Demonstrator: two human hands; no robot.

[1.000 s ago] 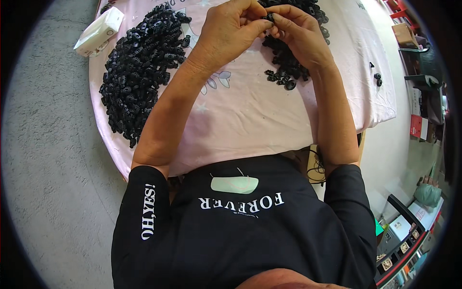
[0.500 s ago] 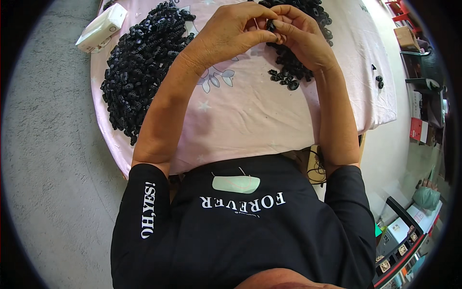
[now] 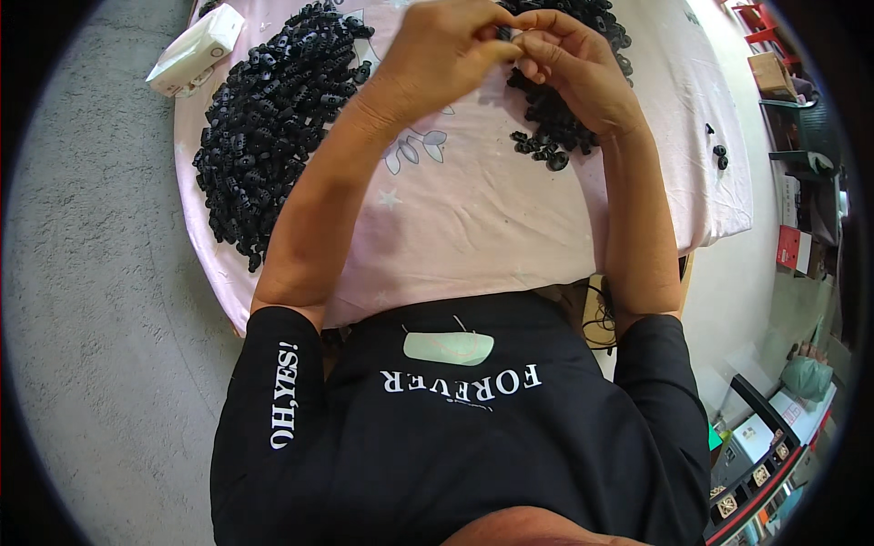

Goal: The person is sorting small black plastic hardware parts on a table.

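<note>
Now our two hands meet above the far side of the table (image 3: 473,246), a little farther out over the pink cloth than a second ago, and the small black part (image 3: 506,35) pinched between them sits in much the same grip as before. Little else has shifted, which suggests to us that the fiddling with this one piece is not finished.

Our left hand (image 3: 446,55) curls nearly shut, thumb and forefinger pressed together on the part; our right hand (image 3: 569,68) does likewise from the other side, its fingertips (image 3: 526,44) touching those of the left. Both hands are closed to a fine pinch, with the remaining fingers loosely folded. The part is so small and so covered that we cannot tell its shape, nor whether one piece or two are held.

Just beyond and under our right hand lies a heap of black parts (image 3: 555,118), its nearest pieces straggling toward our wrist. Well to the left of our left hand spreads a larger pile of black parts (image 3: 264,127), running along the edge of the cloth. Past that pile, at the table's far left corner, rests a white carton (image 3: 196,50). A few stray black bits (image 3: 719,155) lie apart on the cloth, off to the right of our right forearm.
</note>
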